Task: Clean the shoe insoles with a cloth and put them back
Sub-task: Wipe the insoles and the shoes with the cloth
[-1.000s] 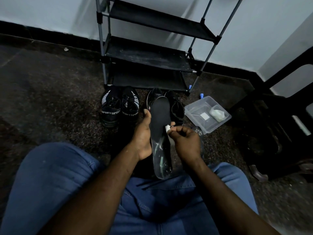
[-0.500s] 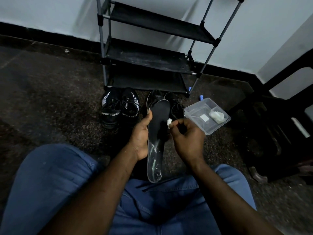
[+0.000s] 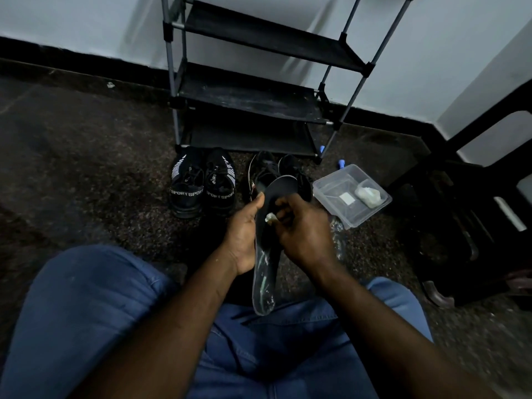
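Observation:
A long dark insole (image 3: 266, 272) with a glossy heel end stands tilted over my lap, its toe end pointing away. My left hand (image 3: 244, 234) grips its left edge, thumb up along the side. My right hand (image 3: 299, 228) pinches a small white cloth wad (image 3: 270, 218) against the insole's upper face. Behind the insole sits a pair of black shoes (image 3: 262, 171), partly hidden by it. A second pair of black shoes marked SPORT (image 3: 201, 182) stands to their left.
A clear plastic tub (image 3: 331, 185) holding a white pad and a pale lump lies on the floor at right. A black shoe rack (image 3: 259, 93) stands against the wall. Dark furniture (image 3: 460, 214) fills the right side. A clear insole (image 3: 338, 234) lies on the floor.
My right hand with the cloth has moved from the insole's right edge onto its face, nearer the toe end. The insole's lower end has swung slightly left.

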`<control>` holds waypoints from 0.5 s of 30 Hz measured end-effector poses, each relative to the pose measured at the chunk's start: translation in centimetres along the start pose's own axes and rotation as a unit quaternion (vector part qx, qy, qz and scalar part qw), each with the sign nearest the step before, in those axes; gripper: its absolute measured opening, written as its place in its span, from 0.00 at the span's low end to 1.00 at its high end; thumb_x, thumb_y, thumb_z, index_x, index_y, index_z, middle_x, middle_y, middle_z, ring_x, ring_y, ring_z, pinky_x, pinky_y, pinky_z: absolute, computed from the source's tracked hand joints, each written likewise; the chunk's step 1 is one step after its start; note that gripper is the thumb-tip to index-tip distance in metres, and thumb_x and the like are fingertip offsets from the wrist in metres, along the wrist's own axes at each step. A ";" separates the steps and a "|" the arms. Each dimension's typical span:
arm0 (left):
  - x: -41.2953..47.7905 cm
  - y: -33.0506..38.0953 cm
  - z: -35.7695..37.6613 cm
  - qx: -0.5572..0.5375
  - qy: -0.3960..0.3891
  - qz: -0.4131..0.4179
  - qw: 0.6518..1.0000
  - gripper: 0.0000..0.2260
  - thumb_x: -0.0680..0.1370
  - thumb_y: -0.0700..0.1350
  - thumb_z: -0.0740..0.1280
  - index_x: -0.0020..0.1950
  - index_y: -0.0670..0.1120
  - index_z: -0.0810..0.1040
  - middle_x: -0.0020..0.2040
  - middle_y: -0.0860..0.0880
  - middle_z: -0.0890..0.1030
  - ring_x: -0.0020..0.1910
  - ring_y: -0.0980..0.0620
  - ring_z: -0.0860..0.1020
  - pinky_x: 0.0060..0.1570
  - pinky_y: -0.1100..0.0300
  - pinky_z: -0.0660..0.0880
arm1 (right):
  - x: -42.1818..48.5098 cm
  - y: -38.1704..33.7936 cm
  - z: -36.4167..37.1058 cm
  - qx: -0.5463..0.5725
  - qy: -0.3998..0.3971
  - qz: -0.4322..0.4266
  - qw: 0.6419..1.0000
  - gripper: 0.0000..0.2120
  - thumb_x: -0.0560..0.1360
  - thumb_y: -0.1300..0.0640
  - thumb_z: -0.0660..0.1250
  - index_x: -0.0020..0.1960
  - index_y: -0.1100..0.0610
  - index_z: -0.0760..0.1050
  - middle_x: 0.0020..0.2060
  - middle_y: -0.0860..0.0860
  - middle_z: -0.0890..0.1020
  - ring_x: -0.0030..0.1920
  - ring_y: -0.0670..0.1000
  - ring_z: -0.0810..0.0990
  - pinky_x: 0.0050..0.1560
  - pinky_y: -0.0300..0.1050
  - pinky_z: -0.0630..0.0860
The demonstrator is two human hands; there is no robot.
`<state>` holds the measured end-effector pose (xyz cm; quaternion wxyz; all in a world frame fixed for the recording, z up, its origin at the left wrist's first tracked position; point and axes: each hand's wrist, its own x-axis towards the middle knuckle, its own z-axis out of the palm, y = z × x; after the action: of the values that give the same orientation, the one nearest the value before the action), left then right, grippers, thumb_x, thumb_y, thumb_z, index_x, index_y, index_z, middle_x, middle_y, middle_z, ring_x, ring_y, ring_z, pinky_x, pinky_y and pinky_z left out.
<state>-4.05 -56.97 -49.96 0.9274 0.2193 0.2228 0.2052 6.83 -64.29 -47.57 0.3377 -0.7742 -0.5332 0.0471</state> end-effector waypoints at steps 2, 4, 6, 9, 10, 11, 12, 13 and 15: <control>0.0 0.0 0.1 0.010 -0.003 -0.001 1.000 0.28 0.83 0.59 0.59 0.74 0.40 0.74 0.62 0.40 0.81 0.59 0.44 0.80 0.60 0.50 0.76 | 0.6 0.2 -0.5 -0.050 0.008 -0.022 0.998 0.07 0.74 0.53 0.75 0.50 0.49 0.80 0.42 0.47 0.83 0.40 0.47 0.81 0.43 0.48 0.80; 0.1 -0.1 0.2 0.020 -0.002 -0.005 1.000 0.27 0.83 0.59 0.59 0.74 0.40 0.73 0.61 0.40 0.81 0.57 0.43 0.81 0.56 0.50 0.78 | 1.6 0.5 -1.3 -0.053 0.027 -0.010 0.998 0.04 0.75 0.54 0.75 0.49 0.49 0.82 0.43 0.47 0.84 0.40 0.47 0.82 0.43 0.49 0.81; 0.3 -0.4 0.3 0.031 0.005 -0.010 0.999 0.26 0.83 0.59 0.59 0.72 0.41 0.76 0.59 0.41 0.82 0.53 0.43 0.82 0.52 0.49 0.79 | 2.9 0.8 -2.1 -0.030 0.072 0.032 0.996 0.03 0.75 0.54 0.74 0.49 0.48 0.83 0.43 0.44 0.85 0.40 0.43 0.82 0.42 0.46 0.82; 0.6 -0.7 0.1 0.029 0.006 -0.011 0.999 0.22 0.83 0.57 0.59 0.63 0.43 0.83 0.58 0.41 0.82 0.51 0.44 0.82 0.52 0.50 0.79 | 4.3 0.9 -2.5 -0.057 0.114 0.039 0.991 0.03 0.75 0.54 0.73 0.48 0.49 0.84 0.42 0.45 0.85 0.39 0.44 0.82 0.43 0.46 0.81; 0.7 -0.8 0.0 0.029 0.004 -0.008 1.000 0.22 0.83 0.57 0.59 0.60 0.43 0.85 0.56 0.41 0.83 0.50 0.44 0.82 0.52 0.49 0.78 | 4.3 0.7 -2.5 -0.063 0.106 0.034 0.992 0.03 0.75 0.54 0.73 0.48 0.50 0.84 0.43 0.46 0.85 0.40 0.45 0.82 0.43 0.45 0.81; 0.7 -0.8 0.0 0.031 0.000 -0.008 1.000 0.22 0.84 0.57 0.58 0.59 0.44 0.85 0.54 0.41 0.83 0.49 0.44 0.83 0.50 0.49 0.77 | 4.2 0.5 -2.3 -0.074 0.094 0.022 0.993 0.03 0.75 0.55 0.73 0.48 0.50 0.84 0.43 0.47 0.85 0.40 0.47 0.82 0.42 0.44 0.80; 0.7 -0.7 0.0 0.032 -0.006 -0.010 0.999 0.21 0.84 0.57 0.58 0.59 0.44 0.85 0.52 0.42 0.84 0.47 0.44 0.83 0.48 0.49 0.77 | 3.8 0.3 -2.2 -0.087 0.083 0.001 0.993 0.03 0.75 0.56 0.73 0.48 0.51 0.84 0.44 0.48 0.85 0.41 0.49 0.82 0.42 0.44 0.79; 0.7 -0.7 0.1 0.035 -0.008 -0.012 0.999 0.21 0.84 0.57 0.58 0.59 0.45 0.84 0.51 0.43 0.84 0.45 0.45 0.82 0.47 0.49 0.76 | 3.5 0.1 -2.0 -0.099 0.069 -0.023 0.992 0.04 0.75 0.56 0.73 0.49 0.52 0.84 0.44 0.50 0.84 0.41 0.50 0.82 0.42 0.44 0.78; 0.7 -0.6 0.1 0.038 -0.010 -0.008 0.999 0.21 0.83 0.58 0.59 0.59 0.45 0.84 0.49 0.44 0.85 0.44 0.45 0.82 0.45 0.49 0.76 | 3.2 -0.1 -2.1 -0.122 0.046 -0.066 0.989 0.05 0.75 0.56 0.72 0.50 0.53 0.84 0.44 0.50 0.83 0.41 0.51 0.81 0.41 0.46 0.78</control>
<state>-3.25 -57.15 -50.43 0.9221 0.2551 0.2227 0.1873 9.02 -62.48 -45.02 0.2671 -0.7742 -0.5687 -0.0767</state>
